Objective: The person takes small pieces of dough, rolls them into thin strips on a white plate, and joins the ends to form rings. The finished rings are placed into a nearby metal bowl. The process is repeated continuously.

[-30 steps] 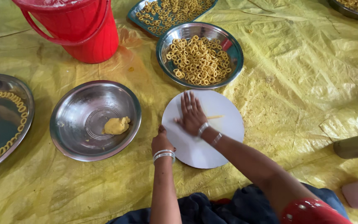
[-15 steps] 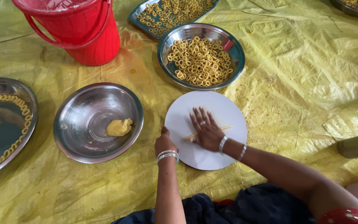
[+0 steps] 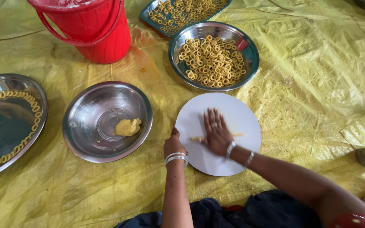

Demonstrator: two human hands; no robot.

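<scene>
Right hand [image 3: 217, 134] slid nearer body, flat, fingers spread on dough strand [image 3: 199, 138]; strand runs crosswise under palm. Left hand [image 3: 174, 145] curled at white board [image 3: 241, 118] edge.

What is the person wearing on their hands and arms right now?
Both forearms are bare, with no sleeves showing. The left hand has stacked silver bangles at the wrist. The right hand wears a ring on one finger and two silver bangles on the wrist. A red sleeve edge shows at the right upper arm.

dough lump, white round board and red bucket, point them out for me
dough lump [image 3: 127, 127], head view, middle of the yellow lump
white round board [image 3: 233, 110], head view, bare upper part above the hand
red bucket [image 3: 100, 33], head view, front wall
</scene>
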